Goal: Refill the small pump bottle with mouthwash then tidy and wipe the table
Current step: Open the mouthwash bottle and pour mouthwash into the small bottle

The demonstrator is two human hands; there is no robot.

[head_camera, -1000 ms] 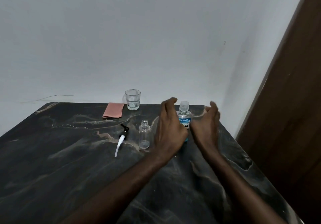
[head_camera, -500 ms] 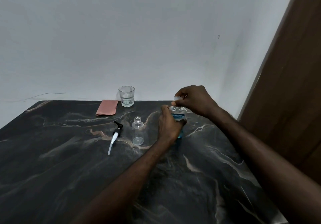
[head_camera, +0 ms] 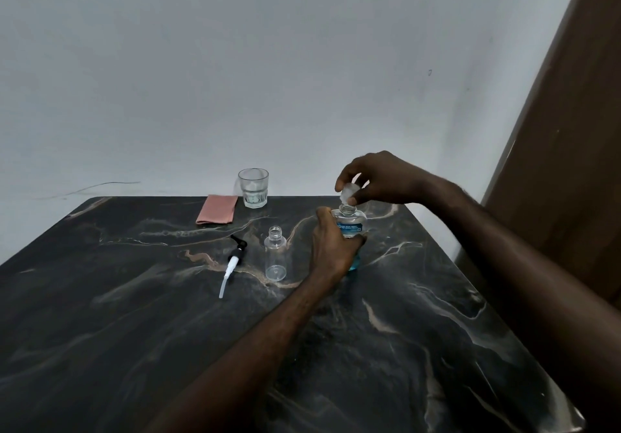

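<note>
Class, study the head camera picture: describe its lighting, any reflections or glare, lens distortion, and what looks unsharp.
Head view: dim, even light with soft shadows; pale sheen on the dark table at its near right corner; wide-angle lens leans the brown panel at right; the cap in the right hand looks smeared; label print on the mouthwash bottle, gripped by the left hand, is unreadable.

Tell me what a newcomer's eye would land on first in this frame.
First, the two hands at the table's far right: the left hand grips the mouthwash bottle while the right hand holds its clear cap just above the open neck. Next, just left of them, the empty small pump bottle stands uncapped, its pump head lying alongside.
</note>
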